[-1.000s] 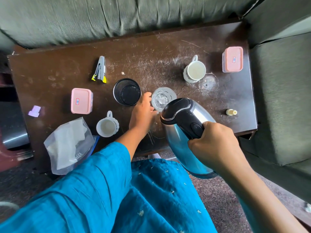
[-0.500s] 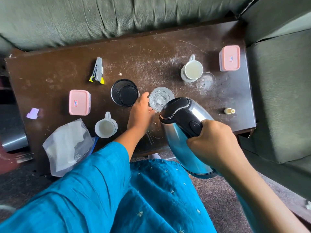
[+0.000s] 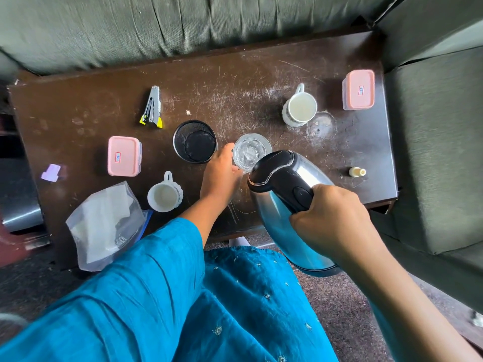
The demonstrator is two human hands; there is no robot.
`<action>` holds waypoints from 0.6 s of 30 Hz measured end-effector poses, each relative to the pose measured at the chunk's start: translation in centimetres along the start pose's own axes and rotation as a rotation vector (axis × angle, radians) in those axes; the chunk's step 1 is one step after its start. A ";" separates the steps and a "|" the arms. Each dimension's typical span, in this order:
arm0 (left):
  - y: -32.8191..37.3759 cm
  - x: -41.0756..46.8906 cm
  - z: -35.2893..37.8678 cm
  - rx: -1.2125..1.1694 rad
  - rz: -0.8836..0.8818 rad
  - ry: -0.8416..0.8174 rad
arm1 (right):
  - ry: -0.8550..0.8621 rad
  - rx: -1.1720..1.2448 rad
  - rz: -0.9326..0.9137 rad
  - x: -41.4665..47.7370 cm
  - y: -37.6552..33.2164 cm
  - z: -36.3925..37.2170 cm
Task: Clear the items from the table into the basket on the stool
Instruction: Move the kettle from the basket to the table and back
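Observation:
My right hand (image 3: 332, 220) grips the black handle of a steel kettle (image 3: 287, 205), held above the front edge of the dark wooden table (image 3: 235, 82). My left hand (image 3: 222, 173) curls round a clear drinking glass (image 3: 252, 154) that stands on the table just beyond the kettle's lid. A black mesh cup (image 3: 194, 141) stands left of the glass. Two white mugs (image 3: 166, 195) (image 3: 300, 107), two pink lidded boxes (image 3: 124, 155) (image 3: 358, 89), a stapler (image 3: 152, 107) and a small bottle (image 3: 356, 171) lie spread over the table. The basket and stool are out of view.
A clear plastic bag with white paper (image 3: 104, 223) hangs over the front left corner. A small purple piece (image 3: 51, 172) lies near the left edge. A green sofa (image 3: 183, 22) borders the far side and a green seat (image 3: 439, 142) the right.
The view has drifted slightly; both hands, the kettle and the glass stay in nearly the same place.

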State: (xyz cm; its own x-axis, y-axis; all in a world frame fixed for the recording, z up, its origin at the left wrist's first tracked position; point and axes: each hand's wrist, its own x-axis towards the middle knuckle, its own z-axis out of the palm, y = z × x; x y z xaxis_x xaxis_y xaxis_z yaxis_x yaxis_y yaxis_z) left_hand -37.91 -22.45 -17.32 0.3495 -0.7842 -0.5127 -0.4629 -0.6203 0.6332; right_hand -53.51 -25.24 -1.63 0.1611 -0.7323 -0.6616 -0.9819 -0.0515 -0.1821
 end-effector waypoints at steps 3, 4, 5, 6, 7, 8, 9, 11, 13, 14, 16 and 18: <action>-0.1 -0.1 0.0 -0.006 0.006 0.012 | 0.011 -0.007 -0.005 -0.2 -0.2 0.1; -0.1 -0.1 0.0 -0.007 0.011 0.014 | 0.014 -0.016 -0.003 -0.2 -0.3 0.1; -0.2 -0.1 0.0 -0.010 0.014 0.014 | 0.018 -0.028 -0.002 -0.3 -0.4 0.2; -0.2 -0.1 0.0 -0.018 0.015 0.011 | 0.019 -0.039 -0.003 -0.3 -0.4 0.3; -0.3 -0.1 0.0 -0.029 0.013 0.008 | 0.018 -0.046 -0.004 -0.4 -0.5 0.4; -0.4 -0.2 0.0 -0.038 0.010 0.006 | 0.016 -0.051 -0.002 -0.4 -0.5 0.4; -0.4 -0.2 0.0 -0.039 0.008 0.006 | 0.015 -0.052 0.002 -0.4 -0.6 0.4; -0.6 -0.3 0.0 -0.019 0.009 0.003 | 0.016 -0.050 0.008 -0.4 -0.7 0.4; -0.8 -0.4 0.0 0.003 0.015 0.000 | 0.019 -0.049 0.014 -0.4 -0.7 0.3; -0.8 -0.4 0.0 0.008 0.020 0.000 | 0.022 -0.048 0.017 -0.4 -0.7 0.3; -0.9 -0.4 0.0 0.022 0.039 0.006 | 0.026 -0.038 0.017 -0.3 -0.8 0.1; -0.9 -0.4 0.1 0.040 0.056 0.017 | 0.036 -0.017 0.005 -0.3 -0.9 0.1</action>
State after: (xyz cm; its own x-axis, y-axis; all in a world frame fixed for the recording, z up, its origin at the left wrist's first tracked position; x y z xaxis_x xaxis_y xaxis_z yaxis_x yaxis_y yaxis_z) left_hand -37.70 -21.55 -17.69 0.3358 -0.8183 -0.4665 -0.5142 -0.5742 0.6371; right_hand -52.70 -24.94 -1.31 0.1525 -0.7567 -0.6358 -0.9844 -0.0590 -0.1659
